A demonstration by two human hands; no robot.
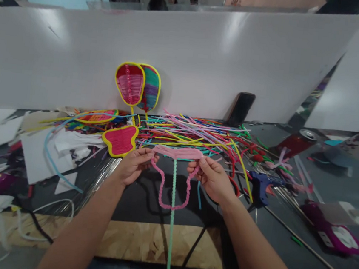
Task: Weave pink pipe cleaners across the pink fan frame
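Between my two hands a pink pipe-cleaner fan frame point(161, 188) is held up in front of me. Its outline is twisted pink pipe cleaner, and pale pink strands point(177, 152) fill the top band. A twisted mint-green stem point(170, 227) runs down its middle and bends at the bottom. My left hand point(134, 164) pinches the upper left corner. At the upper right corner, the thumb and fingers of my right hand point(213, 176) are closed on the frame. Just beyond my left hand lies a red fan with a yellow edge point(119, 140).
Loose coloured pipe cleaners point(192, 131) are heaped behind the frame. Two finished fans point(129, 83) lean against the white partition point(199, 64), as does a phone point(241, 109). To the right are a blue glue gun point(259, 188), a drink can point(299, 143) and a thin rod point(309, 246).
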